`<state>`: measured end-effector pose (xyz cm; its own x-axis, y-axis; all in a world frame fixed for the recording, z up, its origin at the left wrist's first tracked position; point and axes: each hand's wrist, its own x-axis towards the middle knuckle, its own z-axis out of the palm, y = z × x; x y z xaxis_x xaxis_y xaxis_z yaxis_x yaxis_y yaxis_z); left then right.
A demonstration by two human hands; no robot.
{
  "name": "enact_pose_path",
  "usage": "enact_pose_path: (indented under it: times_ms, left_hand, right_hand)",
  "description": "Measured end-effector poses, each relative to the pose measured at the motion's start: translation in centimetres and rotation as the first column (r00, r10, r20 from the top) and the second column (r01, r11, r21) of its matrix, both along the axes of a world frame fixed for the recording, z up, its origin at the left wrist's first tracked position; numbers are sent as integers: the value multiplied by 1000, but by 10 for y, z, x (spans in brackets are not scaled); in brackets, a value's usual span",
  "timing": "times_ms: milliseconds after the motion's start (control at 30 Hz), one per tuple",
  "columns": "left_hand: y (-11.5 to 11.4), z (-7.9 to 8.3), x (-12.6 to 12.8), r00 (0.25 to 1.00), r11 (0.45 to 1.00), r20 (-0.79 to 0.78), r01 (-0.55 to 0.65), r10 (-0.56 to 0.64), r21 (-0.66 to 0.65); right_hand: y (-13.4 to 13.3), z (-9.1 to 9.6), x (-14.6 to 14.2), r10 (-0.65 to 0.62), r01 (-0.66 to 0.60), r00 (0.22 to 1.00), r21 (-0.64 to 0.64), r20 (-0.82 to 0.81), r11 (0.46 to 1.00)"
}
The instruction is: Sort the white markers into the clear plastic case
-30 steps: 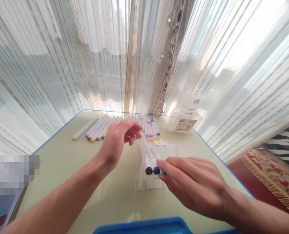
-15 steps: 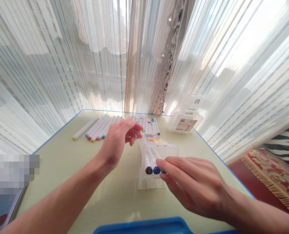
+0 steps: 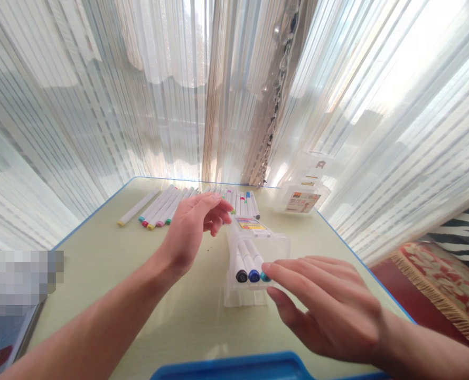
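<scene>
A clear plastic marker case [image 3: 254, 264] lies open on the pale green table [image 3: 100, 264], holding three white markers with black, blue and teal caps [image 3: 252, 274]. My right hand [image 3: 329, 306] hovers just right of the case's near end, fingers stretched out and empty, fingertips close to the teal cap. My left hand [image 3: 193, 227] floats above the table left of the case, fingers loosely curled with nothing in them, near a row of several white markers [image 3: 167, 206] with coloured ends lying along the far edge.
A second clear case with a printed label [image 3: 301, 200] stands at the far right corner. Sheer striped curtains surround the table. A blue tray edge [image 3: 230, 367] sits at the near side. A patterned rug [image 3: 444, 285] lies on the floor to the right.
My right hand has drawn back slightly from the case, uncovering the teal-capped marker now lying in it. My left hand has barely moved.
</scene>
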<state>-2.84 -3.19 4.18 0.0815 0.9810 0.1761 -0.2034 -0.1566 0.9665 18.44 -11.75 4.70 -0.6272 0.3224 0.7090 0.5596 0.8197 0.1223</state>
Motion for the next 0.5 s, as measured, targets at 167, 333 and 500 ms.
enact_pose_path:
  times_ms: [167, 333, 500]
  left_hand:
    - [0, 0, 1, 1000, 1000, 4, 2, -2, -1]
    - [0, -1, 0, 1000, 1000, 0, 6, -6, 2]
    - [0, -1, 0, 1000, 1000, -1, 8, -8, 8]
  right_hand:
    - [1, 0, 0, 9, -9, 1000, 16, -7, 1000]
    - [0, 1, 0, 9, -8, 999, 16, -41, 1000]
    - [-2, 2, -1, 15, -14, 998, 9, -55, 1000]
